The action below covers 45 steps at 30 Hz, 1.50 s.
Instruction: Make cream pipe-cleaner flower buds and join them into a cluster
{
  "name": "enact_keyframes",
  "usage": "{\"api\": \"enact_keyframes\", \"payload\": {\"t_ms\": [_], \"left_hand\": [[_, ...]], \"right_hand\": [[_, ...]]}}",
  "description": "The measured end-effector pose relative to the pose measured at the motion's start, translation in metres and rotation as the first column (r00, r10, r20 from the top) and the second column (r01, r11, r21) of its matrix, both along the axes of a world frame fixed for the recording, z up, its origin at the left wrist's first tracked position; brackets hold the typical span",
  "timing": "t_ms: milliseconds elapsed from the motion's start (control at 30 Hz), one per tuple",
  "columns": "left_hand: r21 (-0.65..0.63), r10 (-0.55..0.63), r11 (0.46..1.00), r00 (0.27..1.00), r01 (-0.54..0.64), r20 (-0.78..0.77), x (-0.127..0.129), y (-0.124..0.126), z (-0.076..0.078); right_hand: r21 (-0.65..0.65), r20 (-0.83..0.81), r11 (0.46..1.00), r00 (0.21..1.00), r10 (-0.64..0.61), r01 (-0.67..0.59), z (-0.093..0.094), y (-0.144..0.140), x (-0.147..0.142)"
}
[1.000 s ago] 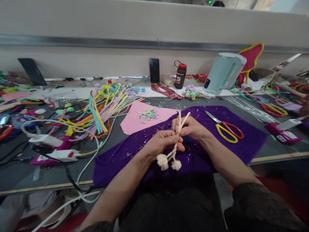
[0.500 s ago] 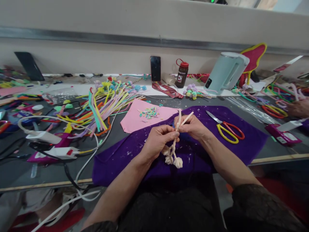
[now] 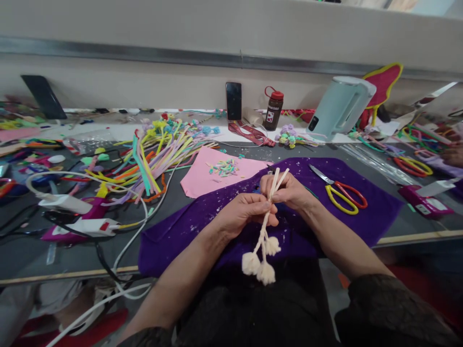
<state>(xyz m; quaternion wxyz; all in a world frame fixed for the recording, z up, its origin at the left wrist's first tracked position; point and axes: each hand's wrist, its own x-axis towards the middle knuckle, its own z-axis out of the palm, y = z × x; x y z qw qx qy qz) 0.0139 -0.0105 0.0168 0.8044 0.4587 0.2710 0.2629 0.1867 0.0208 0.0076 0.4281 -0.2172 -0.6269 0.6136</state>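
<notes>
Cream fuzzy pipe-cleaner stems (image 3: 265, 224) are twisted together and hang down, with three flower-like puffs (image 3: 266, 272) at their lower ends. My left hand (image 3: 249, 209) pinches the twisted stem between thumb and fingers. Just above it, my right hand (image 3: 284, 189) is closed on the upper part of the same stems, whose two free ends stick up past the fingers. Under both hands lies a purple cloth (image 3: 181, 241) dotted with pale bits. To the right of my right hand, scissors (image 3: 340, 190) with one red and one yellow handle rest on the cloth, blades apart.
A pink sheet (image 3: 195, 176) carries small coloured clippings (image 3: 222, 167). Colourful pipe cleaners (image 3: 155, 164) are heaped at the left, near white cables (image 3: 126, 246) and plugs. Along the back stand a phone (image 3: 233, 101), a bottle (image 3: 274, 111) and a kettle (image 3: 338, 108). Someone's hand (image 3: 454, 154) shows at far right.
The puffs now hang lower and nearer to me, with more twisted stem showing below my left hand. The two upper ends have come closer together. Both hands keep their hold.
</notes>
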Motion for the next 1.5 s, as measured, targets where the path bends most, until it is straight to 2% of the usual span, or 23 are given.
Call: {"api": "enact_keyframes", "payload": {"t_ms": [100, 200, 300, 433, 633, 900, 1100, 1333, 1400, 1500], "left_hand": [[0.051, 0.107, 0.993, 0.993, -0.105, -0.047, 0.0014, -0.0006, 0.0015], [0.145, 0.244, 0.961, 0.968, -0.234, -0.062, 0.0028, -0.0008, 0.0018], [0.193, 0.298, 0.940, 0.952, -0.280, -0.071, 0.0033, -0.0013, 0.0011], [0.204, 0.287, 0.941, 0.956, -0.271, -0.056, 0.0030, -0.0020, 0.0002], [0.109, 0.225, 0.969, 0.974, -0.222, -0.022, 0.0027, -0.0014, -0.0006], [0.076, 0.142, 0.987, 0.989, -0.144, 0.041, 0.0034, -0.0014, -0.0035], [0.057, 0.075, 0.995, 0.995, -0.079, 0.059, 0.0038, -0.0011, -0.0043], [0.038, 0.016, 0.999, 0.999, -0.017, 0.030, 0.0043, -0.0019, -0.0035], [0.052, 0.045, 0.998, 0.999, -0.044, -0.012, 0.0043, -0.0020, -0.0026], [0.121, 0.187, 0.977, 0.980, -0.178, -0.074, 0.0043, -0.0021, -0.0006]], "right_hand": [[-0.018, 0.002, 0.999, 0.999, -0.045, 0.045, 0.0022, -0.0014, -0.0007], [-0.009, 0.018, 0.996, 0.996, -0.083, 0.084, 0.0027, -0.0016, -0.0023], [0.004, 0.026, 0.996, 0.995, -0.094, 0.094, 0.0020, -0.0006, -0.0031], [0.001, 0.010, 0.998, 0.998, -0.058, 0.058, 0.0014, 0.0014, -0.0025], [-0.039, -0.049, 0.999, 0.999, -0.013, 0.011, -0.0017, 0.0035, -0.0029], [-0.017, -0.138, 0.999, 0.990, 0.039, -0.042, -0.0064, 0.0048, -0.0036], [-0.068, -0.096, 0.994, 0.992, 0.081, -0.088, -0.0042, 0.0030, -0.0024], [0.024, -0.029, 0.996, 0.996, 0.087, -0.086, -0.0003, 0.0030, 0.0007], [0.016, -0.026, 0.998, 0.998, 0.053, -0.053, 0.0000, 0.0023, 0.0000], [-0.013, -0.035, 1.000, 0.999, -0.019, 0.019, 0.0003, 0.0012, -0.0023]]}}
